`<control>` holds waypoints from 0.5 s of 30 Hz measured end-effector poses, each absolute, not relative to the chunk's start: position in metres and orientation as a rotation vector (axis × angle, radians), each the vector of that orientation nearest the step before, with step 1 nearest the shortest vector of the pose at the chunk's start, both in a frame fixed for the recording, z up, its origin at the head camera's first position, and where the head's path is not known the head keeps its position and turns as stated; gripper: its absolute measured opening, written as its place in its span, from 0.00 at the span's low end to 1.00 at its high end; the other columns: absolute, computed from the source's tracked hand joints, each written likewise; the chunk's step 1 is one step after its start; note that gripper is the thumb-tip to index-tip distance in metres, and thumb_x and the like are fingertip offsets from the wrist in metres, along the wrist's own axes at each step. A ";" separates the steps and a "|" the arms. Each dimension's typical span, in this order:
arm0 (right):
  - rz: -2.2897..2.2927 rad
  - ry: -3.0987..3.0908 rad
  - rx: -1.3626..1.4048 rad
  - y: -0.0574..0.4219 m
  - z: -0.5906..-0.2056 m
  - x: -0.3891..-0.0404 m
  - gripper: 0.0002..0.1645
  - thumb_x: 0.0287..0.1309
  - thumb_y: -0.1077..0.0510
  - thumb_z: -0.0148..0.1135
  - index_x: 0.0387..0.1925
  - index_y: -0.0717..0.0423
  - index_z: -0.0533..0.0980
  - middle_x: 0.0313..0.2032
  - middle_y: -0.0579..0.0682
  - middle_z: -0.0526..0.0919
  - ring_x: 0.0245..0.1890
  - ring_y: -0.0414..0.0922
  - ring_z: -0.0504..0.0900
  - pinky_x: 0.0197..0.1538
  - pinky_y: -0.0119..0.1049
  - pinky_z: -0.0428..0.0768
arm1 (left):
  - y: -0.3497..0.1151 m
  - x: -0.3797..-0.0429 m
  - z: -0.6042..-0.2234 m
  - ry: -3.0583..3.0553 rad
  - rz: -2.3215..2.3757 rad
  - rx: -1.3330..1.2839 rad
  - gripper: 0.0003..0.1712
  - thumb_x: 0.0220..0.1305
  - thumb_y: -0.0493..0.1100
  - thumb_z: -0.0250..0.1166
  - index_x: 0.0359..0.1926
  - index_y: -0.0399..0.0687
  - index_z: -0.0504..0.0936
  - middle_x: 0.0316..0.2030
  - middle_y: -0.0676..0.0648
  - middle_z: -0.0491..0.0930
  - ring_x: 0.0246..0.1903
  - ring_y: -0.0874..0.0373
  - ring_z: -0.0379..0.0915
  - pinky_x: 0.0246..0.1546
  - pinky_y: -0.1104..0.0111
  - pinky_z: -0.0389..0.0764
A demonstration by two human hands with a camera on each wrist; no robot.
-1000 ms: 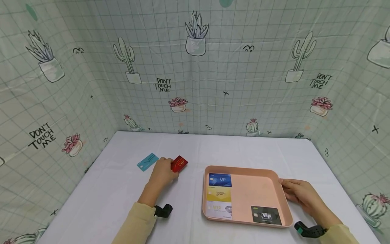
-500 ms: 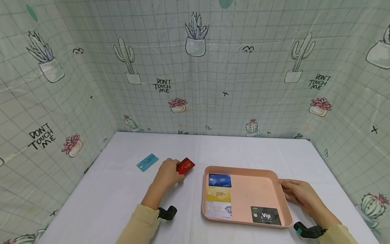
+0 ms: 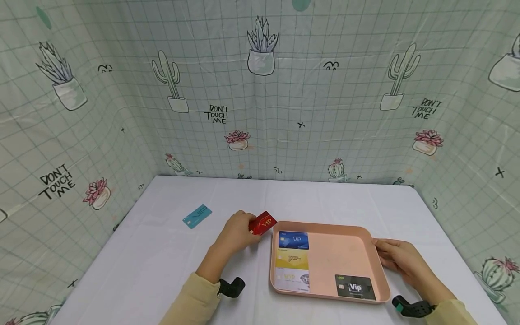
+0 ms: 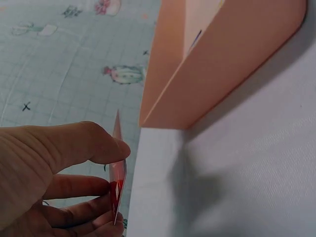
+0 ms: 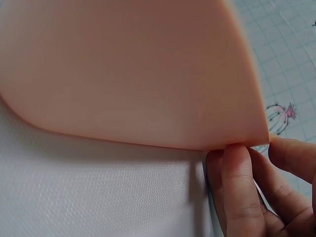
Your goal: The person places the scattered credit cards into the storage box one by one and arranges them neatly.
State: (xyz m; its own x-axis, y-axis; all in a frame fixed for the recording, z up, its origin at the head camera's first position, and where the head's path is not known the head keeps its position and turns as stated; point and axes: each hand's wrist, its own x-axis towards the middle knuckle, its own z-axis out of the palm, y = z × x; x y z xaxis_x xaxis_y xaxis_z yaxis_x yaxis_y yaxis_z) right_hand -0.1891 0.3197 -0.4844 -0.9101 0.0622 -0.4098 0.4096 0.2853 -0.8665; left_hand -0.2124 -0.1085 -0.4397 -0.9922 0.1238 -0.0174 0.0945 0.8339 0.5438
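Observation:
In the head view my left hand (image 3: pixel 237 232) pinches a red VIP card (image 3: pixel 263 223) by its left end, held just outside the tray's far left corner. The left wrist view catches the card (image 4: pixel 117 180) edge-on between thumb and fingers. The pink tray (image 3: pixel 341 230) has blue (image 3: pixel 293 240), yellow (image 3: pixel 291 259) and white (image 3: pixel 291 280) cards stacked in a column along its left side. A black Vip card (image 3: pixel 355 287) lies in its front right corner. My right hand (image 3: pixel 404 262) touches the tray's right outer wall with extended fingertips, seen closer in the right wrist view.
A teal VIP card (image 3: pixel 197 216) lies at an angle on the white table (image 3: pixel 134 253), left of my left hand. Behind and beside the table hangs a green grid cloth (image 3: pixel 300 99) printed with cacti. Black cameras are strapped to both wrists.
My left hand has moved right with the red card, away from the teal card and up to the tray's far left corner. The right hand and tray stay in place.

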 end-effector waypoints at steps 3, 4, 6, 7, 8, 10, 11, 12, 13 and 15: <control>-1.670 2.256 0.432 0.320 -0.484 -0.190 0.40 0.77 0.48 0.55 0.71 0.79 0.62 0.47 0.46 0.87 0.38 0.29 0.85 0.43 0.30 0.86 | -0.102 -0.211 -0.436 2.943 0.887 0.200 0.35 0.51 0.42 0.81 0.60 0.38 0.82 0.49 0.39 0.81 0.49 0.48 0.76 0.49 0.52 0.87; -1.671 2.255 0.430 0.320 -0.484 -0.190 0.40 0.77 0.48 0.55 0.70 0.79 0.62 0.47 0.46 0.87 0.38 0.29 0.85 0.43 0.30 0.86 | -0.100 -0.210 -0.435 2.942 0.885 0.211 0.35 0.50 0.42 0.81 0.60 0.37 0.82 0.49 0.39 0.81 0.49 0.48 0.76 0.49 0.52 0.87; -1.671 2.255 0.433 0.320 -0.484 -0.190 0.40 0.77 0.48 0.55 0.71 0.79 0.62 0.47 0.46 0.87 0.38 0.29 0.84 0.43 0.30 0.86 | -0.096 -0.210 -0.434 2.944 0.873 0.240 0.35 0.50 0.42 0.81 0.59 0.37 0.82 0.49 0.40 0.81 0.48 0.48 0.76 0.49 0.52 0.87; -1.670 2.258 0.433 0.320 -0.484 -0.190 0.40 0.77 0.48 0.55 0.71 0.79 0.62 0.47 0.46 0.87 0.38 0.29 0.84 0.43 0.30 0.86 | -0.095 -0.209 -0.434 2.945 0.866 0.252 0.34 0.50 0.42 0.81 0.59 0.37 0.82 0.49 0.40 0.81 0.47 0.49 0.76 0.48 0.52 0.87; -1.671 2.257 0.435 0.320 -0.484 -0.190 0.40 0.77 0.48 0.55 0.71 0.79 0.62 0.47 0.46 0.87 0.38 0.29 0.84 0.43 0.30 0.86 | -0.093 -0.208 -0.434 2.945 0.862 0.259 0.34 0.50 0.42 0.81 0.59 0.37 0.82 0.48 0.40 0.81 0.47 0.49 0.76 0.49 0.52 0.87; -1.672 2.257 0.434 0.320 -0.485 -0.190 0.40 0.77 0.48 0.54 0.71 0.79 0.62 0.47 0.45 0.87 0.38 0.29 0.84 0.43 0.30 0.86 | -0.090 -0.207 -0.434 2.942 0.855 0.271 0.34 0.50 0.42 0.80 0.59 0.36 0.82 0.47 0.40 0.81 0.46 0.49 0.76 0.48 0.52 0.87; -1.674 2.257 0.435 0.320 -0.485 -0.190 0.40 0.77 0.48 0.54 0.70 0.79 0.62 0.46 0.45 0.87 0.38 0.29 0.84 0.43 0.30 0.86 | -0.089 -0.206 -0.434 2.941 0.851 0.276 0.34 0.50 0.42 0.81 0.59 0.36 0.82 0.47 0.40 0.81 0.45 0.49 0.76 0.48 0.52 0.87; -1.674 2.259 0.436 0.320 -0.485 -0.190 0.40 0.77 0.48 0.55 0.70 0.79 0.62 0.46 0.44 0.87 0.37 0.29 0.84 0.43 0.30 0.86 | -0.087 -0.205 -0.434 2.937 0.850 0.275 0.34 0.50 0.42 0.81 0.59 0.37 0.82 0.47 0.40 0.81 0.46 0.49 0.76 0.48 0.52 0.87; -1.673 2.260 0.438 0.320 -0.485 -0.190 0.39 0.77 0.48 0.55 0.70 0.79 0.62 0.45 0.43 0.87 0.37 0.29 0.84 0.43 0.30 0.86 | -0.086 -0.205 -0.434 2.934 0.848 0.279 0.34 0.50 0.43 0.81 0.59 0.37 0.82 0.47 0.40 0.81 0.46 0.49 0.76 0.48 0.52 0.87; -1.675 2.258 0.440 0.320 -0.485 -0.189 0.40 0.77 0.48 0.55 0.70 0.80 0.62 0.44 0.43 0.87 0.37 0.29 0.84 0.43 0.29 0.86 | -0.083 -0.203 -0.435 2.923 0.839 0.289 0.35 0.50 0.44 0.82 0.59 0.37 0.82 0.47 0.40 0.80 0.46 0.50 0.76 0.48 0.53 0.87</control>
